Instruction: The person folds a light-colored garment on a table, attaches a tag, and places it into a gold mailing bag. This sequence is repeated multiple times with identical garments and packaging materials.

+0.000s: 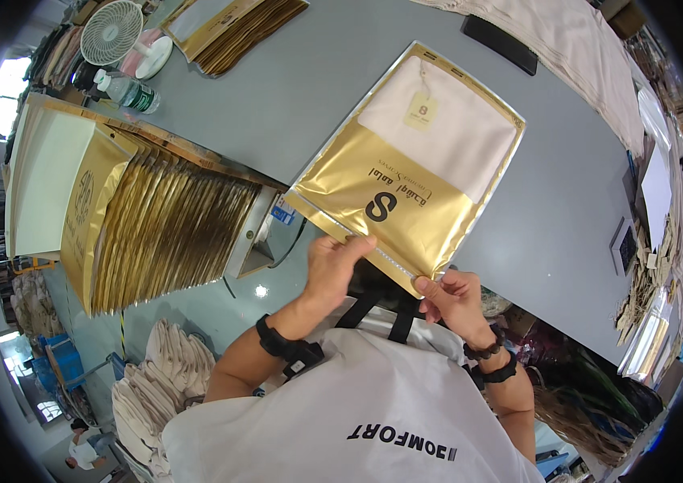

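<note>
A gold packaging bag [426,205] with a clear window lies at the near edge of the grey table, its near end reaching over the edge. Through the window shows a folded pale pink cloth [454,133] with a cream hang tag [421,110] on a string. My left hand [333,270] pinches the bag's near edge, thumb on top. At the near right corner, my right hand [451,296] grips the same edge between thumb and fingers. The undersides of the fingers are hidden by the bag and the hands.
On the left an open box [43,181] holds a thick row of gold bags [172,217]. Behind it stand a plastic bottle [128,92] and a white fan [113,32]. More gold bags [237,40], a black case [500,44] and pale fabric [575,48] lie on the table [309,105].
</note>
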Motion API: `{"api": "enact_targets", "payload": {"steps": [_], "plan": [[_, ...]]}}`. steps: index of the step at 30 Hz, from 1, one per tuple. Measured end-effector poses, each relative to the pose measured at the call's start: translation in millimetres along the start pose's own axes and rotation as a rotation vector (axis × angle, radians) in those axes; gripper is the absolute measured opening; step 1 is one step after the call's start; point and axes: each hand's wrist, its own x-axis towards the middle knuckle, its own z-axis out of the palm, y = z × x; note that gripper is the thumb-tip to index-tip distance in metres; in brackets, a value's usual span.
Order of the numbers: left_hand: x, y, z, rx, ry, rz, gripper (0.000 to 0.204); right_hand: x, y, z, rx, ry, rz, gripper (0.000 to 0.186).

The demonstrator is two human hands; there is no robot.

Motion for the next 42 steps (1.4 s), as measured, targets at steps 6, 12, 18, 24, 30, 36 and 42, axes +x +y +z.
{"api": "enact_targets", "payload": {"steps": [6, 12, 18, 24, 30, 36, 42], "plan": [[24.6, 35.3, -34.4, -0.002, 0.153, 0.094, 0.019, -16.1, -18.7, -35.1, 0.011, 0.049, -0.009, 0.028], [26.3, 34.4, -32.4, 0.033, -0.020, -0.100, 0.021, 4.4, -29.0, -64.6, 0.021, 0.074, -0.246, 0.025], [26.8, 13.2, -5.7, 0.392, -0.497, -0.266, 0.028, 41.2, -58.8, -92.2, 0.077, 0.438, -0.478, 0.027], [30.2, 29.3, -4.0, 0.383, -0.423, 0.028, 0.040, -33.5, -150.1, -78.5, -1.080, 0.330, -1.009, 0.023], [23.6, 62.0, -1.8, -0.285, -0.763, 0.097, 0.076, -70.6, -154.4, 1.9, -1.560, -0.251, -1.301, 0.035], [28.2, 69.0, -17.3, 0.545, -0.078, 0.157, 0.032, -26.0, -109.0, 3.8, -1.137, -0.375, -1.044, 0.028], [2.8, 98.4, -75.6, 0.454, 0.555, 0.752, 0.035, -22.9, -94.5, -35.3, -1.183, -0.079, -0.936, 0.021]]}}
